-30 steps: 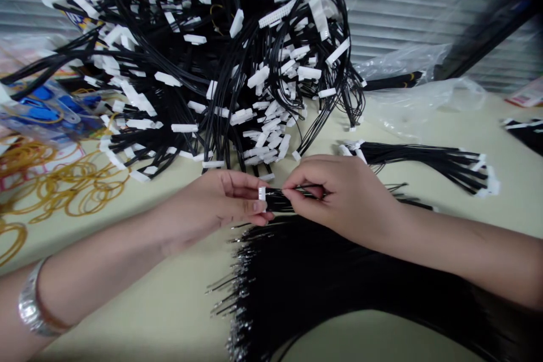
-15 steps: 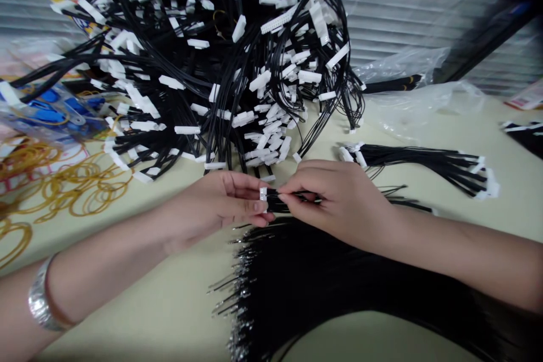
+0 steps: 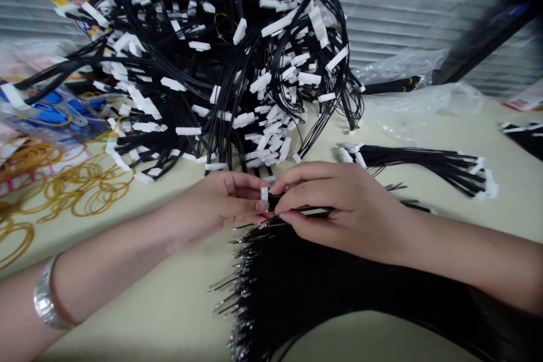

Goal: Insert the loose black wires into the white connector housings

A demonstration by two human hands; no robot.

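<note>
My left hand (image 3: 220,206) pinches a small white connector (image 3: 264,194) between thumb and fingers. My right hand (image 3: 339,206) is closed on thin black wires (image 3: 311,210) that run into that connector, its fingertips right against the housing. Both hands hover just above a wide fan of loose black wires with metal terminals (image 3: 271,288) lying on the pale table (image 3: 161,300). A silver bracelet (image 3: 44,300) is on my left wrist.
A big heap of finished black harnesses with white connectors (image 3: 220,62) fills the back. A small bundle of harnesses (image 3: 424,164) lies to the right, clear plastic bags (image 3: 424,102) behind it. Yellow rubber bands (image 3: 63,186) and a blue packet (image 3: 46,113) sit at the left.
My right hand's fingers have slid left along the wires up to the connector. The left hand has held nearly still.
</note>
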